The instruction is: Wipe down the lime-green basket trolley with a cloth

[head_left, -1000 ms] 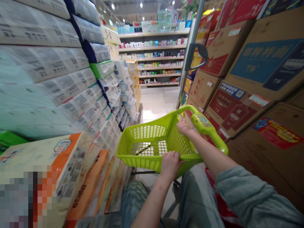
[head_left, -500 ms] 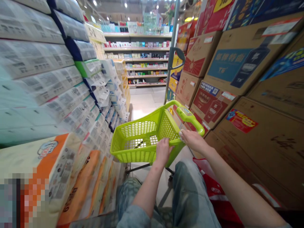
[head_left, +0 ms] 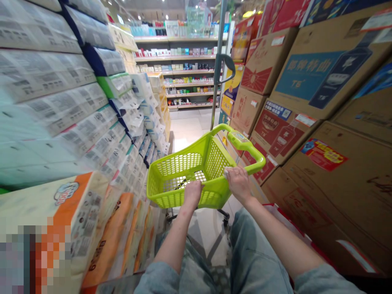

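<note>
A lime green plastic shopping basket (head_left: 183,167) on a wheeled frame stands in the aisle ahead of me, empty, its handle (head_left: 245,145) raised at the right. My left hand (head_left: 192,193) is closed over the basket's near rim. My right hand (head_left: 237,183) grips the near right corner of the rim, just below the handle. My knees in jeans (head_left: 254,257) show beneath my arms.
Stacked tissue and paper packs (head_left: 70,114) wall the left side. Brown and red cardboard cartons (head_left: 309,102) are piled on the right. A grey metal pole (head_left: 218,65) stands beyond the basket. The tiled aisle (head_left: 190,126) runs to shelves of goods (head_left: 180,61) at the back.
My right hand moved from the far rim by the handle back to the near right corner. My left hand shifted along the near rim. The basket drifted slightly left and away.
</note>
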